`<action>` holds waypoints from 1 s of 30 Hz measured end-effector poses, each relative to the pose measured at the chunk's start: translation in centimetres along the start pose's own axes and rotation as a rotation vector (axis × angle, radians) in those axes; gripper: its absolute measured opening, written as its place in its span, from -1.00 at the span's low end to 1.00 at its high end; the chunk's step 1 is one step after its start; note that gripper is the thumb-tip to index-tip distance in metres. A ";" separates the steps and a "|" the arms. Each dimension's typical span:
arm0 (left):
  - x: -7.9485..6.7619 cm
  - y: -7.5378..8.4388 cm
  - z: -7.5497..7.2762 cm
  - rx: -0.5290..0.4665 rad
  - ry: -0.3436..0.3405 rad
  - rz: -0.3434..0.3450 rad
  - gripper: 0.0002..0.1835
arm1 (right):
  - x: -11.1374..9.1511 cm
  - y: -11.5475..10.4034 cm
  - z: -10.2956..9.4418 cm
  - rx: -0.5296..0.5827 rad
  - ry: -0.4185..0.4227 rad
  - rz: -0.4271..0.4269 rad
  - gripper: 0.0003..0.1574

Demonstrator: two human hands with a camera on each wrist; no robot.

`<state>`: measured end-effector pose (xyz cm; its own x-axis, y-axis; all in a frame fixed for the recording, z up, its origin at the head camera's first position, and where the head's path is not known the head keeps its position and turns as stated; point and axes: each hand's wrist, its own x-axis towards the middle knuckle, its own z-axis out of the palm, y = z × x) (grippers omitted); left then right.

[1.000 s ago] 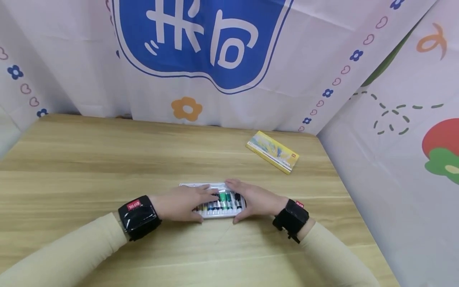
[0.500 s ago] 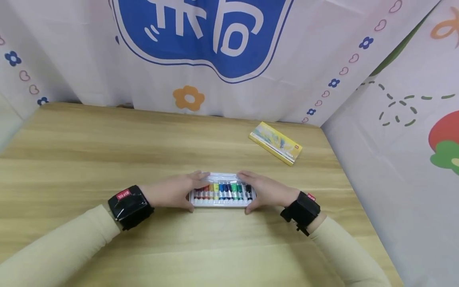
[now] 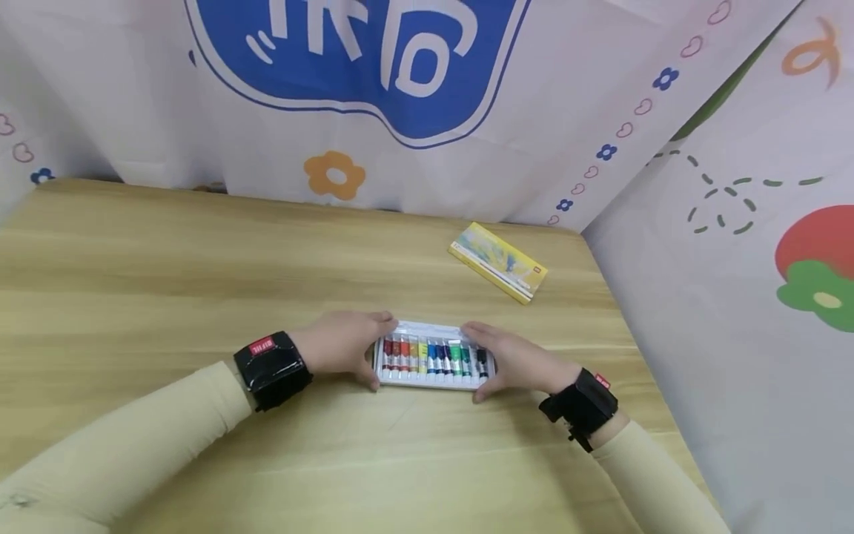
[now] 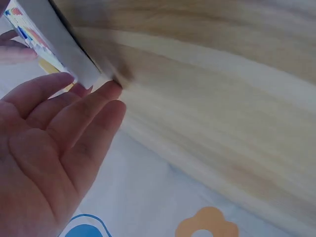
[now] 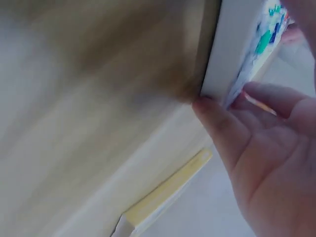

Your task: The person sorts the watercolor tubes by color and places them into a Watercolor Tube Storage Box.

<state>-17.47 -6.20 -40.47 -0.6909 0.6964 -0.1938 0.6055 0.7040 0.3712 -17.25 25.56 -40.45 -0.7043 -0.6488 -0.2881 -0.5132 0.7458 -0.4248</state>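
A shallow white tray [image 3: 427, 384] lies before me, its long side across my view. It holds a row of small paint tubes [image 3: 423, 357], running from reds at the left through yellow and blues to greens and black. My left hand [image 3: 342, 343] grips the tray's left end, thumb at the near edge and fingers at the far corner. The right hand [image 3: 523, 362] holds the right end the same way. In the left wrist view the tray's pale side wall [image 4: 69, 44] meets the fingertips; in the right wrist view its end wall [image 5: 229, 49] does likewise.
On the wooden table [image 3: 200, 259], a flat yellow box [image 3: 499, 261] lies at an angle, beyond the tray and to the right. A printed white cloth [image 3: 253, 163] hangs along the back edge, and another patterned sheet [image 3: 667, 297] borders the right side.
My left hand has drawn back from over the tubes to the tray's left end, uncovering the reds and yellows. The tray and both hands have shifted to the right.
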 end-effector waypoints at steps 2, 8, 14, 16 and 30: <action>-0.2 0.1 0.1 0.001 0.001 -0.008 0.08 | 0.0 0.5 -0.3 0.014 0.002 -0.013 0.29; -0.5 0.3 0.4 -0.026 0.016 -0.001 0.06 | 0.8 4.1 -3.3 0.071 0.149 0.054 -0.07; -0.4 0.6 0.2 -0.052 0.041 0.002 0.04 | 1.8 9.8 -6.5 0.072 0.318 0.329 -0.05; -0.4 0.7 0.3 -0.071 0.045 -0.003 0.04 | 2.0 11.4 -6.8 0.063 0.321 0.376 -0.08; 0.5 0.4 0.5 -0.061 0.016 -0.023 0.07 | 3.9 11.2 -6.4 0.064 0.219 0.335 -0.28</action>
<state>-17.44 -5.52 -40.85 -0.7109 0.6774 -0.1891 0.5645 0.7099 0.4211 -28.93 32.36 -40.86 -0.9188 -0.3184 -0.2333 -0.2105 0.8952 -0.3927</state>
